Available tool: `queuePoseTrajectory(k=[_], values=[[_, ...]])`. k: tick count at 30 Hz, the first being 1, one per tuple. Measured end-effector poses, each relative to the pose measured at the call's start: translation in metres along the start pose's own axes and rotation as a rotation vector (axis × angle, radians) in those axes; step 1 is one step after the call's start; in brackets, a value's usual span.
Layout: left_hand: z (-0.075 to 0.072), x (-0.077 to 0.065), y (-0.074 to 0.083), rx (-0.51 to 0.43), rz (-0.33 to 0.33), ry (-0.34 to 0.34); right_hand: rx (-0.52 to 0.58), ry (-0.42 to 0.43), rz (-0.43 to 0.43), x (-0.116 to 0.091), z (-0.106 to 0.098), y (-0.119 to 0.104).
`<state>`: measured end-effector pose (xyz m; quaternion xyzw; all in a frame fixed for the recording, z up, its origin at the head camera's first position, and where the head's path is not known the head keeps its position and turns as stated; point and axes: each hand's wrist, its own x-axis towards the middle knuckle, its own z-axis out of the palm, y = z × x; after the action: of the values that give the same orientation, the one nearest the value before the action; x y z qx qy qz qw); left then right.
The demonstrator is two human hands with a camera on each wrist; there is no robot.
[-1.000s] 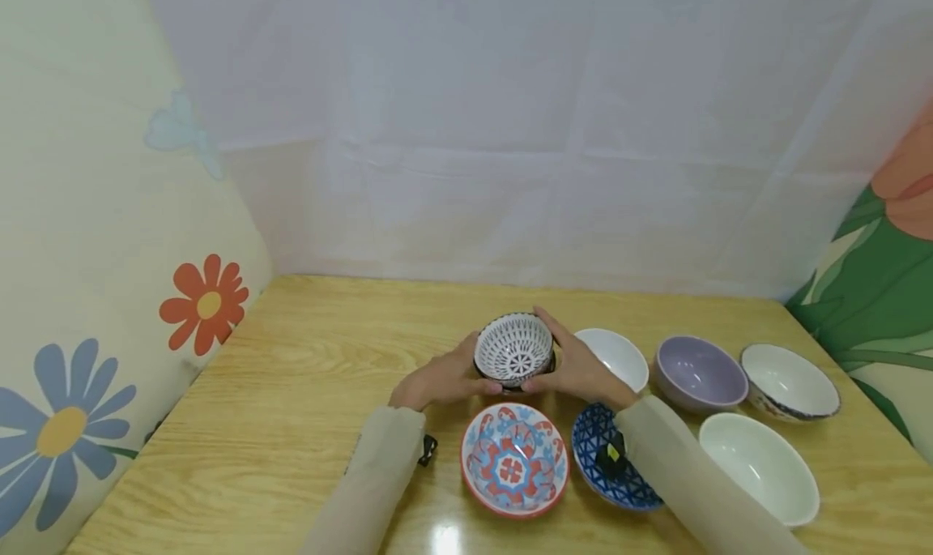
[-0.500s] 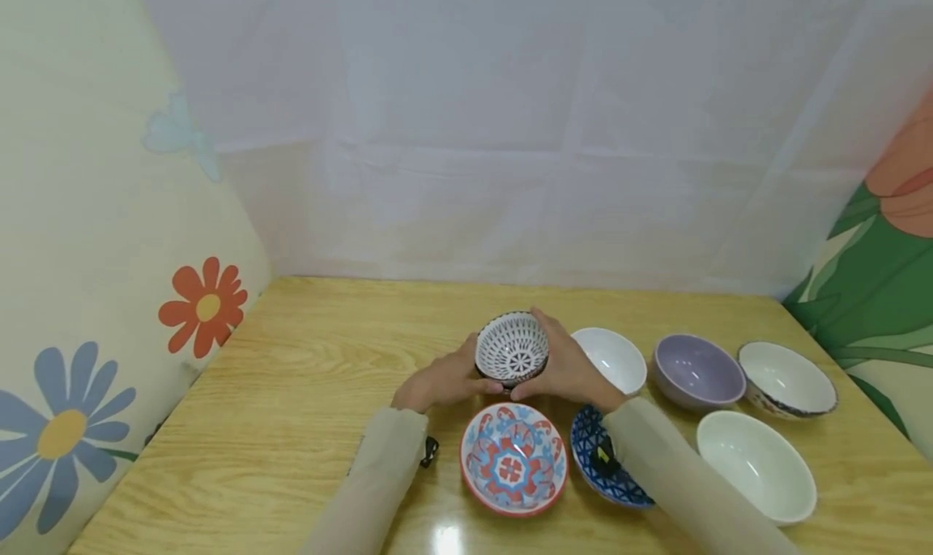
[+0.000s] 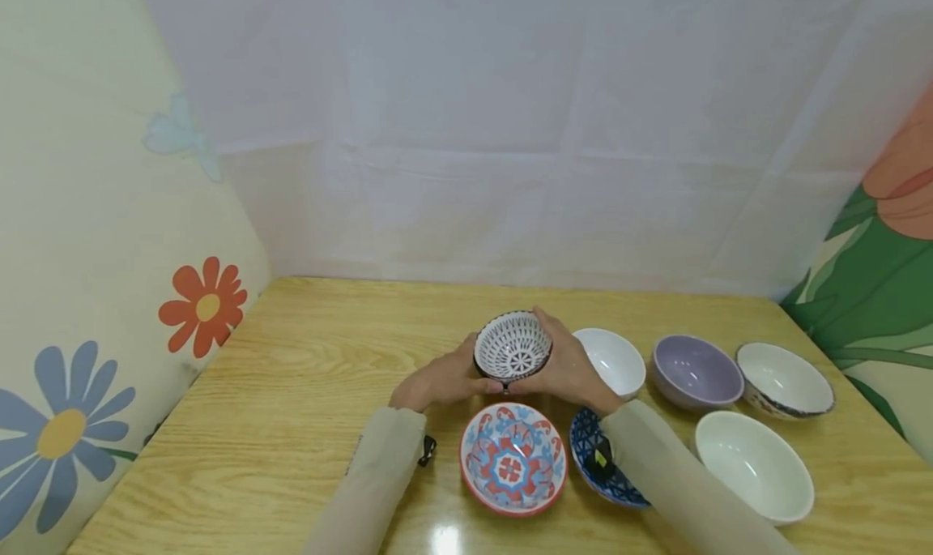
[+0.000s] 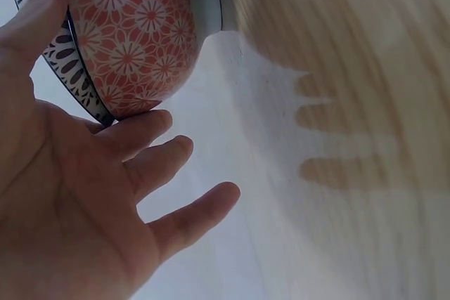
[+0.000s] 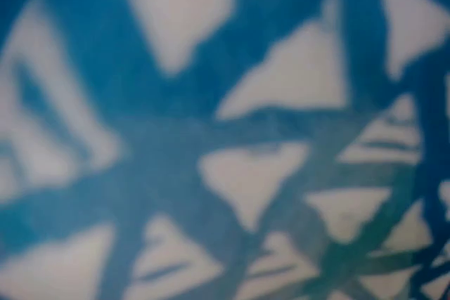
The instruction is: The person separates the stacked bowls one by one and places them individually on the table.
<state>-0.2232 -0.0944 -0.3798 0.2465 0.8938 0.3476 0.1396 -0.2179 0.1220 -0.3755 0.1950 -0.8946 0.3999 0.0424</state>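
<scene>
Both hands hold a small bowl with a black-and-white patterned inside, its mouth tilted towards the head view. My left hand grips its left side, and my right hand grips the right, thumb in front and fingers at the rim. In the left wrist view the red, white-flowered bowl outside shows; the left thumb lies at the rim, and the lower fingers spread free. A petal-patterned band juts past the dark rim line; whether a second bowl nests inside I cannot tell. A blue patterned bowl fills the right wrist view, hiding the right hand.
A red-and-blue flowered bowl stands just in front of the hands. The blue bowl sits under the right wrist. To the right stand a white bowl, a purple bowl, a dark-rimmed bowl and a cream bowl. White cloth hangs behind.
My right hand has shifted slightly left around the bowl, and the two thumb tips are closer together. The left hand and the other bowls have hardly moved.
</scene>
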Motion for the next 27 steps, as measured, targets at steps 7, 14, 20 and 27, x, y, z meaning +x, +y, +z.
queuePoseTrajectory(k=[7, 14, 20, 27], values=[[0.0, 0.001, -0.001, 0.01, -0.025, -0.002, 0.013, 0.021, 0.004, -0.002, -0.002, 0.001], [0.0, 0.0, 0.001, 0.022, -0.046, 0.004, 0.048, 0.038, 0.022, -0.003, -0.009, -0.004], [-0.001, -0.001, 0.003, 0.027, -0.03, -0.001, 0.057, 0.027, 0.048, -0.005, -0.015, -0.008], [-0.001, 0.001, 0.0, 0.034, -0.039, 0.0, 0.111, 0.045, 0.073, -0.01, -0.023, -0.01]])
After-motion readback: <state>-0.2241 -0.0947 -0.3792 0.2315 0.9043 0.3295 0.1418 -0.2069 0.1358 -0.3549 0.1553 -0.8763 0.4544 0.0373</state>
